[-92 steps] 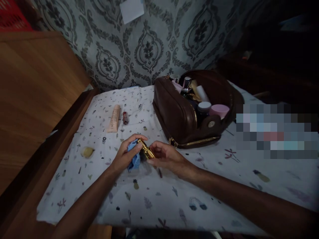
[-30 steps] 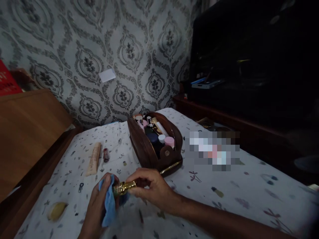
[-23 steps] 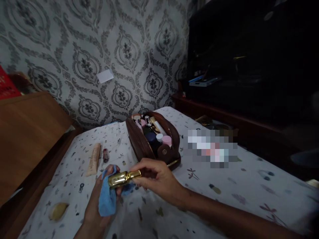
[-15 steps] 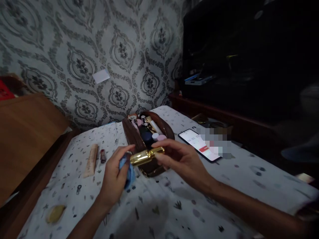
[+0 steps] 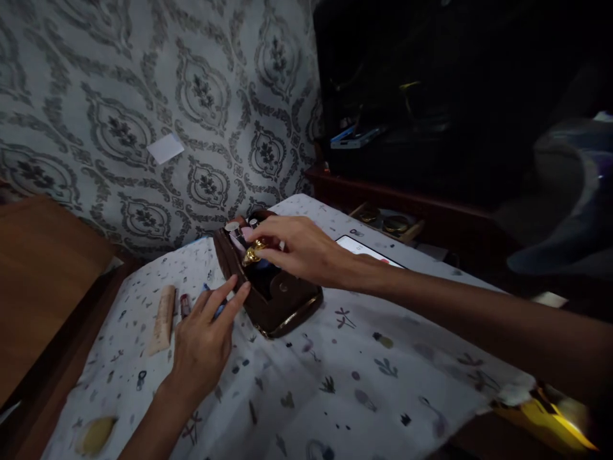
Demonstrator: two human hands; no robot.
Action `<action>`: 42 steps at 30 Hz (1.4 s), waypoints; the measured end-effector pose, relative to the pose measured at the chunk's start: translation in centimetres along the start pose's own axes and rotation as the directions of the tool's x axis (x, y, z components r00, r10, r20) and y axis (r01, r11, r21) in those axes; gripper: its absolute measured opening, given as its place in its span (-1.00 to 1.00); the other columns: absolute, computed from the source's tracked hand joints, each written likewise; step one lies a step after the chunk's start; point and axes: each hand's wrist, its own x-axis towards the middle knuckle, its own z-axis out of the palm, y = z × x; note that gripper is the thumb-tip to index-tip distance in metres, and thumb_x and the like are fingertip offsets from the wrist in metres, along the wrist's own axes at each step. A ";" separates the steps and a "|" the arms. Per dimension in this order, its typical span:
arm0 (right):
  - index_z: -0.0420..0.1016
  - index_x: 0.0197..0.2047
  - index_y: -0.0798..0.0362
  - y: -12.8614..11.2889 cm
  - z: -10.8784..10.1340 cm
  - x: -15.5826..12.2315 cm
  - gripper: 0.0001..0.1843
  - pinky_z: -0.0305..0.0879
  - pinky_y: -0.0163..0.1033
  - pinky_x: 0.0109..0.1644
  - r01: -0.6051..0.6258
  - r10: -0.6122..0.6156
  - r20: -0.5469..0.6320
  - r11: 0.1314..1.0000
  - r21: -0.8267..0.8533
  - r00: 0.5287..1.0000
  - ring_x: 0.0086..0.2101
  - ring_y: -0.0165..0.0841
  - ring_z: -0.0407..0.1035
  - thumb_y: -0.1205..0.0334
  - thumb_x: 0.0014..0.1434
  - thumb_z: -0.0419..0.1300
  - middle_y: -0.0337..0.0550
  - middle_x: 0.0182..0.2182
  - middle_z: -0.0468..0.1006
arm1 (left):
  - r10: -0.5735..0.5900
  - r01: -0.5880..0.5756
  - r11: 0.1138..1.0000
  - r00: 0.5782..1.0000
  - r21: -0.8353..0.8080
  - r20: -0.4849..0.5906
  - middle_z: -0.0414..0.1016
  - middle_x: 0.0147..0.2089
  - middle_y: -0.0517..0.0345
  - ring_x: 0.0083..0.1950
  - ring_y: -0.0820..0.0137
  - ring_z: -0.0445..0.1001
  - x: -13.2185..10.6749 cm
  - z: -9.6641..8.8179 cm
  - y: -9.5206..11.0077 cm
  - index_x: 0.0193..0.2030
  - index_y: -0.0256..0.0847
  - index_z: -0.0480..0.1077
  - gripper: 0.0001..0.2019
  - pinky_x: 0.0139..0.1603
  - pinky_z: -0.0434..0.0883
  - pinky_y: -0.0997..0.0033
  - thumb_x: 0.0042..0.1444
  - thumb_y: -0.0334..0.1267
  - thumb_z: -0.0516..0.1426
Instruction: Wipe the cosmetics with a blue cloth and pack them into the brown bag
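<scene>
My right hand [image 5: 297,248] is closed round a gold lipstick tube [image 5: 252,253] and holds it over the open mouth of a brown cosmetic pouch [image 5: 282,305] with several small containers inside. My left hand [image 5: 204,342] rests on the patterned sheet [image 5: 335,383] just left of the pouch, fingers stretched toward its side. A bit of blue cloth [image 5: 216,308] shows under those fingers.
A beige tube [image 5: 163,319] and a small red item [image 5: 184,305] lie left of the pouch. A yellowish object [image 5: 96,436] sits near the lower left. A lit phone [image 5: 357,245] lies behind my right arm. Wooden furniture [image 5: 43,275] stands left, a dark cabinet [image 5: 431,128] right.
My right hand has carried the gold tube from in front of me up to the pouch opening. My left hand has dropped to the sheet with the blue cloth under it. The view has swung right.
</scene>
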 end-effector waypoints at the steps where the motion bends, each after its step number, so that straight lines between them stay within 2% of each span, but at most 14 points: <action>1: 0.59 -0.12 0.15 0.1 0.3 0.5 -0.78 0.19 -0.32 -0.20 -0.002 0.004 0.075 1.000 -0.026 0.997 -0.31 -0.40 0.39 0.48 0.19 0.18 -0.15 -0.30 0.59 | -0.003 0.003 1.000 1.000 -0.015 -0.009 0.51 0.20 -0.08 -0.06 0.19 0.49 -0.1 0.1 0.0 0.26 -0.18 0.37 -0.53 -0.10 0.40 0.22 0.27 -0.56 0.00; 4: 0.61 -0.16 0.14 0.4 1.2 1.7 -0.82 0.13 -0.32 -0.25 -0.023 0.044 0.250 0.996 -0.085 0.967 -0.32 -0.38 0.39 0.45 0.18 0.21 -0.15 -0.32 0.60 | -0.013 0.013 0.999 1.000 -0.038 -0.019 0.50 0.21 -0.06 -0.04 0.19 0.50 -0.4 0.2 0.1 0.32 -0.11 0.31 -0.48 0.06 0.39 0.12 0.28 -0.56 0.00; 7: 0.61 -0.15 0.11 0.8 2.1 2.5 -0.81 0.07 -0.31 -0.32 -0.045 0.087 0.336 0.990 -0.131 0.938 -0.34 -0.37 0.38 0.41 0.18 0.22 -0.16 -0.32 0.60 | -0.018 0.018 1.000 1.000 -0.018 0.005 0.49 0.24 -0.01 -0.04 0.20 0.52 -0.8 0.3 -0.1 0.42 0.00 0.17 -0.37 0.25 0.30 -0.07 0.27 -0.57 0.00; 9: 0.60 -0.16 0.10 1.2 2.6 2.8 -0.81 0.03 -0.30 -0.36 -0.037 0.096 0.375 0.986 -0.162 0.922 -0.35 -0.37 0.37 0.41 0.16 0.21 -0.16 -0.34 0.58 | -0.019 0.019 1.000 1.000 0.009 0.023 0.49 0.24 0.04 -0.04 0.20 0.53 -1.0 0.2 -0.3 0.47 0.08 0.06 -0.30 0.29 0.27 -0.13 0.27 -0.58 0.01; 14: 0.52 -0.11 0.08 2.0 3.6 3.3 -0.74 -0.03 -0.27 -0.40 0.024 0.099 0.474 0.969 -0.247 0.875 -0.30 -0.32 0.39 0.44 0.10 0.20 -0.10 -0.24 0.58 | 0.014 -0.015 0.999 0.999 0.036 0.043 0.49 0.26 0.11 -0.02 0.22 0.55 -1.2 0.2 -0.8 0.51 0.16 -0.12 -0.21 0.29 0.31 -0.09 0.26 -0.58 0.01; 18: 0.51 -0.09 0.09 2.2 3.9 3.7 -0.72 0.00 -0.27 -0.39 0.059 0.105 0.559 0.962 -0.268 0.823 -0.27 -0.29 0.43 0.46 0.12 0.17 -0.04 -0.20 0.59 | 0.000 -0.001 1.000 0.999 0.023 0.040 0.49 0.25 0.12 -0.01 0.24 0.55 -1.1 0.2 -0.6 0.52 0.15 -0.12 -0.22 0.19 0.41 0.04 0.27 -0.57 0.00; 22: 0.51 -0.12 0.15 1.7 3.7 4.6 -0.72 -0.01 -0.26 -0.39 0.115 0.070 0.595 0.957 -0.268 0.801 -0.24 -0.27 0.44 0.53 0.11 0.13 0.00 -0.19 0.60 | 0.012 -0.012 0.999 1.000 0.037 0.017 0.51 0.24 0.10 -0.03 0.25 0.54 -0.8 0.2 -0.4 0.52 0.11 -0.12 -0.21 0.03 0.49 0.18 0.26 -0.59 -0.01; 25: 0.52 -0.16 0.20 1.3 3.5 5.1 -0.74 0.00 -0.26 -0.40 0.100 0.106 0.617 0.952 -0.291 0.780 -0.26 -0.28 0.43 0.56 0.09 0.14 0.03 -0.24 0.59 | 0.018 -0.018 0.998 1.000 0.068 0.003 0.52 0.21 0.10 -0.06 0.26 0.54 -0.6 0.2 -0.3 0.52 0.09 -0.12 -0.22 0.00 0.50 0.22 0.26 -0.60 -0.03; 27: 0.52 -0.18 0.21 1.2 3.5 5.3 -0.75 0.01 -0.27 -0.40 0.070 0.129 0.610 0.954 -0.293 0.782 -0.29 -0.29 0.43 0.56 0.08 0.14 0.02 -0.28 0.59 | 0.025 -0.025 0.996 1.000 0.083 -0.003 0.54 0.20 0.09 -0.08 0.28 0.55 -0.6 0.2 -0.3 0.52 0.07 -0.10 -0.23 -0.06 0.51 0.28 0.26 -0.61 -0.03; 30: 0.53 -0.20 0.19 1.6 3.8 5.2 -0.77 0.03 -0.27 -0.40 0.036 0.133 0.572 0.961 -0.274 0.810 -0.31 -0.29 0.41 0.54 0.07 0.15 0.01 -0.29 0.58 | 0.037 -0.036 0.997 0.999 0.074 -0.004 0.53 0.21 0.05 -0.07 0.27 0.55 -0.8 0.2 -0.4 0.51 0.01 -0.02 -0.25 -0.17 0.49 0.36 0.24 -0.63 -0.02; 34: 0.52 -0.27 0.15 3.0 4.6 5.1 -0.86 0.04 -0.27 -0.40 -0.005 0.130 0.512 0.972 -0.237 0.849 -0.35 -0.32 0.37 0.47 0.07 0.20 -0.06 -0.37 0.54 | 0.051 -0.051 0.998 0.999 0.023 0.015 0.46 0.29 0.02 0.00 0.26 0.54 -1.3 0.2 -0.7 0.47 -0.03 0.11 -0.29 -0.07 0.50 0.31 0.23 -0.63 0.01; 38: 0.47 -0.37 0.12 3.8 4.5 5.6 -0.90 0.02 -0.29 -0.39 0.014 0.058 0.430 0.987 -0.163 0.901 -0.37 -0.37 0.34 0.47 0.01 0.26 -0.17 -0.43 0.51 | 0.036 -0.035 0.999 0.999 -0.023 0.025 0.40 0.34 0.04 0.07 0.26 0.53 -1.6 0.2 -0.9 0.44 -0.03 0.17 -0.30 0.02 0.49 0.29 0.21 -0.65 0.02; 42: 0.46 -0.38 0.13 3.4 3.3 6.1 -0.86 0.00 -0.30 -0.39 -0.034 0.092 0.419 0.989 -0.145 0.903 -0.43 -0.44 0.29 0.50 -0.02 0.29 -0.26 -0.46 0.50 | 0.037 -0.034 0.998 0.998 -0.055 0.055 0.34 0.39 0.07 0.16 0.24 0.50 -1.8 0.0 -1.0 0.43 -0.06 0.20 -0.33 -0.04 0.50 0.36 0.22 -0.62 0.02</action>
